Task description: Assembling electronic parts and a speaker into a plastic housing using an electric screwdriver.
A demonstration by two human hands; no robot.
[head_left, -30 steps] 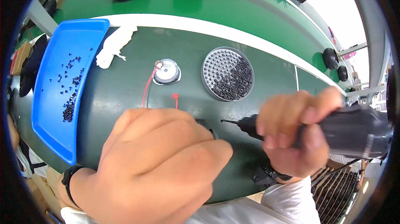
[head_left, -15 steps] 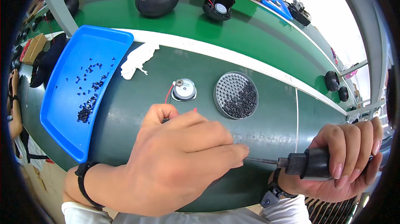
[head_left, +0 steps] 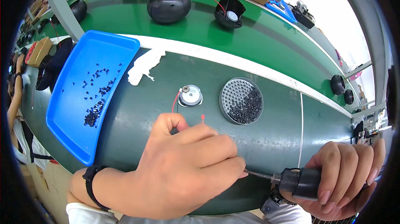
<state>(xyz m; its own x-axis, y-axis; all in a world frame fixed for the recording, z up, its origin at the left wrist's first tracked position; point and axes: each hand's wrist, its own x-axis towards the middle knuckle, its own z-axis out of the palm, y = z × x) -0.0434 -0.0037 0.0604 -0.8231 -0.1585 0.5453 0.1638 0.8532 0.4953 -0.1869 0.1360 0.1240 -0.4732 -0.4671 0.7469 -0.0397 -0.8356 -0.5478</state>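
Down at the near side of the counter (head_left: 275,120), my left hand (head_left: 191,165) is knuckles-up with the fingers curled under, so I honestly can't tell if it's gripping anything. Over to the right, my right hand (head_left: 350,174) is wrapped around a black power screwdriver (head_left: 306,184). Its long axis runs pretty much left to right, dipping a bit toward the handle, and the bit (head_left: 258,175) points left, right at my left fingertips.

A second ago that bit was well clear of my left hand and my right fist was gripping the driver differently; now the tip reaches my fingers. The red wire end (head_left: 203,117) just past my knuckles shows better than it did half a second ago.

Further out there's a round speaker (head_left: 191,97) with a red lead, and beside it a round holed dish (head_left: 231,93) part full of black screws. Blue tray (head_left: 75,111) with more screws off to the left, white cloth (head_left: 146,66) next to it. Way back, two black rounded housings (head_left: 168,6) sit on a bright green surface (head_left: 266,36).
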